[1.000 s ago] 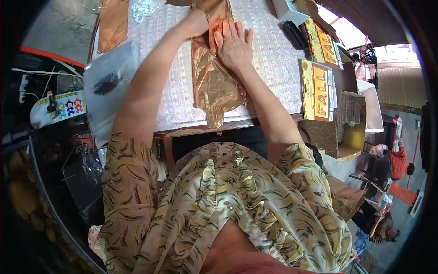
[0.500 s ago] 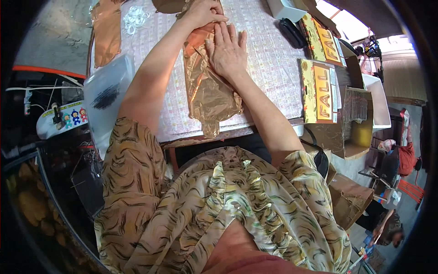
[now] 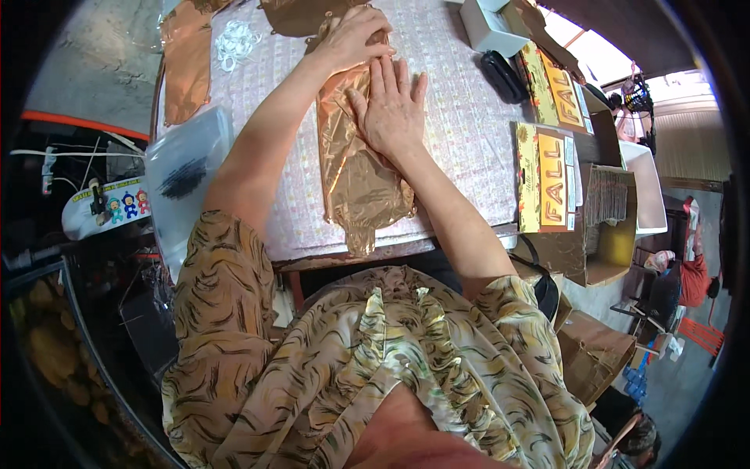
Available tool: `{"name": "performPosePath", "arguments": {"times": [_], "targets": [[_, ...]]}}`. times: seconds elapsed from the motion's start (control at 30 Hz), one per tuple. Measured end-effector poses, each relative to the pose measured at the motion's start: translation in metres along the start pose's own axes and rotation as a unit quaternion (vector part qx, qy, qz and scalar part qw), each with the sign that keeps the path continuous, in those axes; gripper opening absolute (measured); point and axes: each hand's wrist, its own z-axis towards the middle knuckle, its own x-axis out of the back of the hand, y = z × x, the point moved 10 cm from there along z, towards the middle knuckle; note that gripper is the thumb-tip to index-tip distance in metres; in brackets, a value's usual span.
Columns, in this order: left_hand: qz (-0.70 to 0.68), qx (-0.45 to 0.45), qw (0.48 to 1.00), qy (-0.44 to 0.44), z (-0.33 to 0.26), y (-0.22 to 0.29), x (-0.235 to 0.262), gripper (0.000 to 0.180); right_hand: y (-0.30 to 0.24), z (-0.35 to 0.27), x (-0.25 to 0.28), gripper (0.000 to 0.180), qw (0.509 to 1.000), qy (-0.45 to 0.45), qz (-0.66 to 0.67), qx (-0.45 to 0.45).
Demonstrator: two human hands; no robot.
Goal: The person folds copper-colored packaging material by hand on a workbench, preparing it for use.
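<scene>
At about nine o'clock lies one translucent plastic bag (image 3: 187,168) with a dark patch inside, its contents hard to make out. At eleven o'clock lie one flat sheet of copper foil (image 3: 186,59) and a small heap of clear rings (image 3: 237,41), too small to count. The left hand (image 3: 353,37), at twelve o'clock, has its fingers curled down on the top end of one crinkled, shiny copper foil balloon (image 3: 361,184), which lies lengthwise on the pale patterned tablecloth (image 3: 461,133). The right hand (image 3: 393,109) presses flat on the balloon's middle, fingers spread and straight. At two o'clock lie one black oblong case (image 3: 504,76) and two packs of yellow cards (image 3: 547,176), the farther one partly cut off.
</scene>
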Motion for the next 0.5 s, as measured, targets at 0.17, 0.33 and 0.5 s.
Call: {"name": "performPosePath", "arguments": {"times": [0.17, 0.33, 0.5], "targets": [[0.015, 0.045, 0.997, -0.058, -0.010, -0.030, -0.016, 0.067, -0.007, 0.001, 0.002, 0.076, 1.000, -0.005, 0.000, 0.007], [0.037, 0.053, 0.995, -0.071, -0.010, -0.040, -0.027, 0.079, -0.006, 0.002, 0.002, 0.072, 1.000, -0.011, -0.004, 0.009], [0.053, 0.092, 0.986, -0.127, -0.013, -0.045, -0.036, 0.084, -0.008, 0.000, 0.001, 0.066, 1.000, -0.012, -0.015, 0.015]]}}
